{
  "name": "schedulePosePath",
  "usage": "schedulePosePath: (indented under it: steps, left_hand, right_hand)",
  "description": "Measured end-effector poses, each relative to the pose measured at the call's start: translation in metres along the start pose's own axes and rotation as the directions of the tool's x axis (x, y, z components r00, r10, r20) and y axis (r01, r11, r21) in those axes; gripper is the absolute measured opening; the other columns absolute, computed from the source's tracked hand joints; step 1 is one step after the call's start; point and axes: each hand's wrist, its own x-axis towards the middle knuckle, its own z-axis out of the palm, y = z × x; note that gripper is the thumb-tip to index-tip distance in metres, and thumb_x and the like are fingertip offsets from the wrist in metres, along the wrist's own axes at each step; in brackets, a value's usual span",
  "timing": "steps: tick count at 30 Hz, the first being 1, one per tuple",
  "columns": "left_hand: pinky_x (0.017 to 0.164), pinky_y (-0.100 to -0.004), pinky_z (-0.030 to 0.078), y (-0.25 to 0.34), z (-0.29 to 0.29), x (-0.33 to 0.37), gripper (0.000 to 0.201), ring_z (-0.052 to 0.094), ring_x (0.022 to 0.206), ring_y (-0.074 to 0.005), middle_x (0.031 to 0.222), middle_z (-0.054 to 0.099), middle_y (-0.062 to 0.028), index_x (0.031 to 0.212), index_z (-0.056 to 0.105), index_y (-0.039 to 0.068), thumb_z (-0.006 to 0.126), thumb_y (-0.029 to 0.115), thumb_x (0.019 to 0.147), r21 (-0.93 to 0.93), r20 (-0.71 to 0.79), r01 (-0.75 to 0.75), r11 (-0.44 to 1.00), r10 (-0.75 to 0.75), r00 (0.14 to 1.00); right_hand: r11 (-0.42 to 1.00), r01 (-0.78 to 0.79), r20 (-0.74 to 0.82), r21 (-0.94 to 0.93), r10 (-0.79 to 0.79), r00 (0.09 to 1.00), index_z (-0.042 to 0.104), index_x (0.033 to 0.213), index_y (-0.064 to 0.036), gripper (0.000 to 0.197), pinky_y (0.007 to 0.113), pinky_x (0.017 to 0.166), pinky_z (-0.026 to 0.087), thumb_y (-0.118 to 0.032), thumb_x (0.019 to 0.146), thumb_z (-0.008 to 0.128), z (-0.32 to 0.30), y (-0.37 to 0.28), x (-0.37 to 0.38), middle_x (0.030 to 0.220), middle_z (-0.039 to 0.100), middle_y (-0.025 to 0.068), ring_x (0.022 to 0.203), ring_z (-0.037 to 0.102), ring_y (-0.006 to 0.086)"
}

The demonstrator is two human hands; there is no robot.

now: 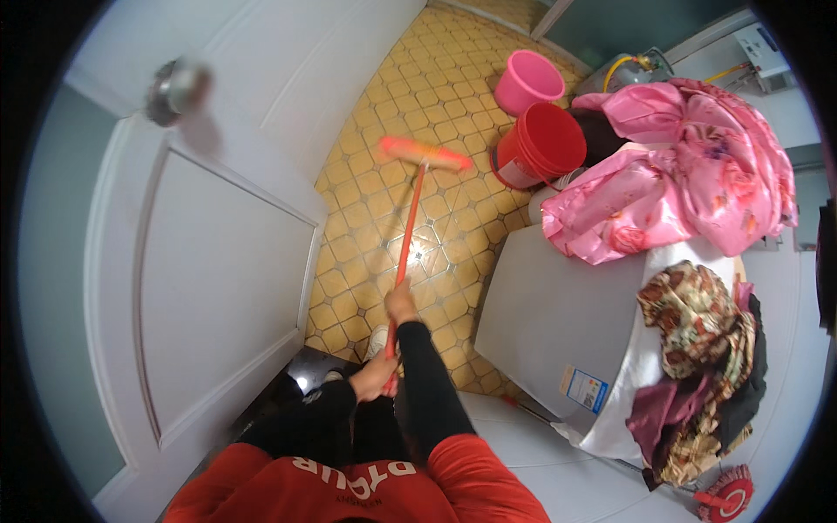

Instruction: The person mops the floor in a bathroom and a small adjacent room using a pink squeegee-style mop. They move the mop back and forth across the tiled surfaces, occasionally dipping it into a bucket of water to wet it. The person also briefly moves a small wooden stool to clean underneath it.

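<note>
Both of my hands are wrapped round the orange handle of a long broom (408, 234). My left hand (373, 376) is closed near the handle's lower end, close to my body. Farther up the handle, my right hand (401, 303) is closed round it too. The broom's wide, T-shaped orange-pink head (425, 154) is at the yellow tiled floor (357, 244); blur hides whether it has bristles.
A white door (235, 288) with a round metal knob (174, 91) stands left. Right are a red bucket (549, 144), a pink bucket (530, 80) and a grey-white appliance (558, 305) heaped with pink cloth (680, 174) and patterned cloth (693, 314). A gas cylinder (641, 70) stands behind.
</note>
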Motion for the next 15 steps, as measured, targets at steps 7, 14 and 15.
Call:
schedulePosePath:
  steps: [7,14,15]
  left_hand:
    - [0.035,-0.0249,0.034,-0.019,-0.051,0.007,0.018,0.041,0.039,-0.0118,0.056,0.042,-0.0027,0.098,0.042,0.006,0.043,0.018,0.085,0.28,-0.126,0.01,0.96,0.027,0.992]
    - [0.037,-0.0235,0.036,-0.11,-0.187,-0.177,0.014,0.043,0.044,-0.0101,0.057,0.043,-0.0004,0.089,0.045,0.009,0.044,0.023,0.086,0.377,-0.19,0.24,0.895,-0.179,0.965]
    - [0.038,-0.023,0.037,-0.093,-0.182,-0.186,0.015,0.044,0.045,-0.0099,0.058,0.043,-0.0006,0.088,0.045,0.009,0.044,0.024,0.086,0.404,-0.182,0.275,0.873,-0.218,0.959]
  right_hand:
    - [0.992,-0.029,-0.046,-0.121,0.024,0.999,0.028,0.118,0.0015,0.044,0.034,0.059,0.049,-0.008,0.078,0.044,0.045,0.026,0.047,0.081,0.056,0.0235,0.074,0.059,0.0304]
    - [0.97,0.114,0.304,0.216,-0.177,0.936,0.042,0.103,0.0097,0.052,0.042,0.081,0.039,-0.021,0.064,0.057,0.164,0.014,-0.196,0.104,0.044,0.0308,0.095,0.045,0.0402]
    - [0.987,0.038,0.432,0.155,-0.102,0.896,0.039,0.107,0.0099,0.054,0.041,0.083,0.038,-0.02,0.066,0.056,0.169,0.01,-0.196,0.106,0.044,0.0302,0.097,0.044,0.0406]
